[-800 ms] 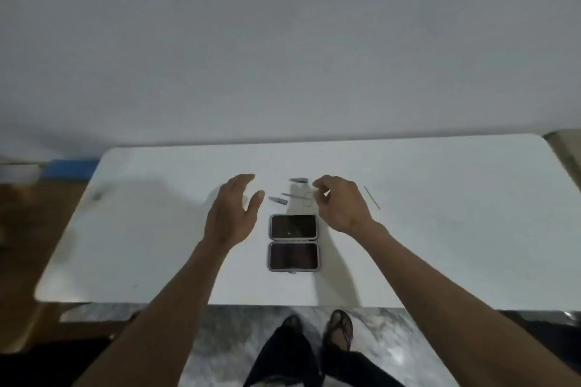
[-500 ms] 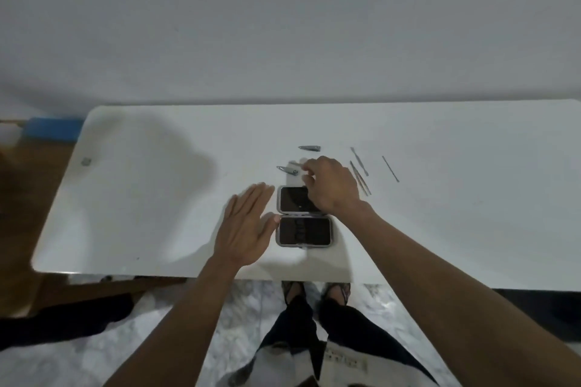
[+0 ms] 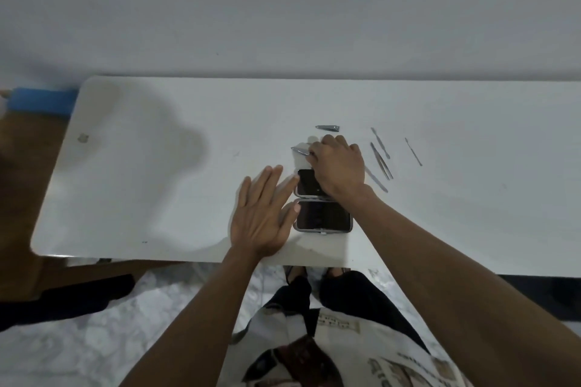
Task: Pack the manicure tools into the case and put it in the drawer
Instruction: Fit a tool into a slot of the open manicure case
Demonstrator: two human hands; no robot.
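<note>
Fingers (image 3: 309, 154) pinch clipper (image 3: 300, 151) beyond open case (image 3: 323, 216).

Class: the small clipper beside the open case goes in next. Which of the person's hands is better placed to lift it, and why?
Right. The right hand already has its fingertips on the small clipper, just beyond the open case. The left hand lies flat beside the case, nearer the table edge.

No text, label or number can be read anywhere. Print on the person's shirt (image 3: 338, 325) is too blurred to make out.
</note>
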